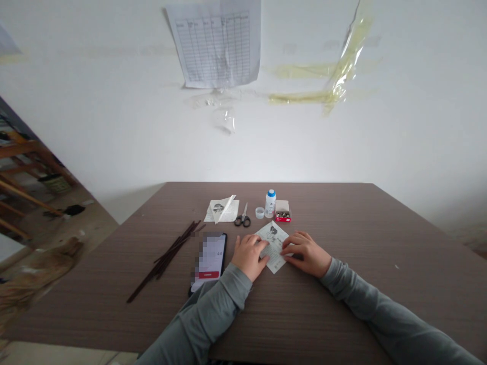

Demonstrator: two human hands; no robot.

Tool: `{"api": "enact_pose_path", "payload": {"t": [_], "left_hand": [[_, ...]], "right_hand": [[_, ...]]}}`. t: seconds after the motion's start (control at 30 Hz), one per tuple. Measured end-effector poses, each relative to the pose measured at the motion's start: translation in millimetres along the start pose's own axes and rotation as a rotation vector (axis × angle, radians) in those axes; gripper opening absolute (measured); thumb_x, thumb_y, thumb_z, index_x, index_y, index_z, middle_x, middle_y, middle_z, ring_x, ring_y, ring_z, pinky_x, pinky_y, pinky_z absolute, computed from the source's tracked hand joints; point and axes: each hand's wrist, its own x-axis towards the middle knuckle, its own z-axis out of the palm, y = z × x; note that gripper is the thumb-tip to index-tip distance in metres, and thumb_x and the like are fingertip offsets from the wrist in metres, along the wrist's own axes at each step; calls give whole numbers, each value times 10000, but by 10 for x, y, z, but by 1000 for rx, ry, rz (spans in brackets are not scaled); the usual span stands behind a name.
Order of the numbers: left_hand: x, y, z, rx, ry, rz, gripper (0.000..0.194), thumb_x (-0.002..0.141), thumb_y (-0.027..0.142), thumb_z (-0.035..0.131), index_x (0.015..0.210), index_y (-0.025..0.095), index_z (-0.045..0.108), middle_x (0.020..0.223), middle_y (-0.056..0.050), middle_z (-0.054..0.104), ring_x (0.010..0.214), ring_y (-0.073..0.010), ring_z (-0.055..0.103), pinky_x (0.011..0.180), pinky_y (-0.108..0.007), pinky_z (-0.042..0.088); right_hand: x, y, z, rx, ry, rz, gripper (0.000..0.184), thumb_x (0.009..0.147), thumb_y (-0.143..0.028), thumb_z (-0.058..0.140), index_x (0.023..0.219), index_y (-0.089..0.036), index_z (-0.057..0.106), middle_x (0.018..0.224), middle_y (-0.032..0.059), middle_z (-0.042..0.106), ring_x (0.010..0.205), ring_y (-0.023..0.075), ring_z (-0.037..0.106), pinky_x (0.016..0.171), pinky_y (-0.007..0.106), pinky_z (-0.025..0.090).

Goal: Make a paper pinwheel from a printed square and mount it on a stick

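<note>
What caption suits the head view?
Left hand and right hand touch a printed paper sheet near scissors, a blue-capped bottle and an open red box on a wood-grain tabletop.

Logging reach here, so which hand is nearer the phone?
Left. The left hand is just beside the phone; the right hand is farther, at the right of the printed paper.

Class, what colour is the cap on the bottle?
Blue, on the white bottle; it shows best in the head view.
</note>
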Motion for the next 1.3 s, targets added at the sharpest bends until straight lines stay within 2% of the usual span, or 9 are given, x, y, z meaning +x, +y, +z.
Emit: {"api": "enact_pose_path", "payload": {"t": [0.1,0.27,0.47,0.7,0.83,0.93,1.1,1.2,1.3], "left_hand": [[-11,14,25,24,3,-19,545,1138,188,858,1644,374,939,1592,-142,869,1596,-424,746,1552,-811,466],[-4,40,56,63,-1,-41,511,1171,239,852,1633,431,955,1566,-123,837,1551,-415,732,1525,-816,490],[-22,72,17,57,-12,-53,521,1179,232,856,1659,412,949,1612,-140,838,1592,-438,722,1552,-795,462],[-36,52,-2,49,-22,-54,506,1171,261,849,1652,377,955,1604,-157,848,1595,-444,718,1564,-796,444],[-31,26,5,35,3,-48,481,1146,246,889,1604,361,977,1570,-158,868,1572,-453,734,1555,-813,454],[-31,11,-3,44,4,-46,471,1146,237,898,1597,351,975,1576,-148,866,1570,-441,736,1550,-814,463],[-33,-24,-17,51,21,-42,445,1139,271,895,1565,364,984,1564,-139,869,1536,-441,730,1528,-816,483],[-27,-44,-3,57,23,-59,455,1150,274,877,1586,360,975,1609,-149,861,1567,-461,707,1526,-844,462],[-17,-52,20,65,32,-67,455,1155,269,879,1593,355,970,1639,-155,851,1588,-466,697,1520,-856,457]], "right_hand": [[5,-2,-56,18,-9,-26,159,1139,-274,881,1188,-326,1024,1198,97,983,1136,335,931,1263,629,703],[-24,43,51,42,2,5,148,1146,-332,883,1154,-368,1026,1187,85,983,1138,351,935,1285,654,695],[4,155,102,45,62,20,162,1172,-355,865,1119,-326,1015,1138,95,987,1075,314,939,1258,591,724],[293,432,-112,-9,135,110,210,1131,-287,841,1180,-365,1030,1226,86,1003,1194,349,943,1129,568,764],[533,568,-178,-56,191,176,320,1054,-199,856,1288,-330,1031,1309,117,998,1261,384,927,1171,610,744],[711,612,-227,-87,228,208,312,1052,-228,885,1304,-338,1034,1377,133,978,1292,397,898,1160,604,721],[779,538,-176,-93,191,128,93,1068,-308,953,1118,-334,1027,1236,102,979,1215,350,891,1156,548,690],[637,410,-89,-65,152,51,61,1078,-302,977,1037,-334,1008,1155,76,978,1205,336,899,1234,563,664],[456,239,-41,-14,65,-46,77,1115,-303,958,1088,-352,1010,1176,53,987,1236,324,903,1263,561,661]]}}
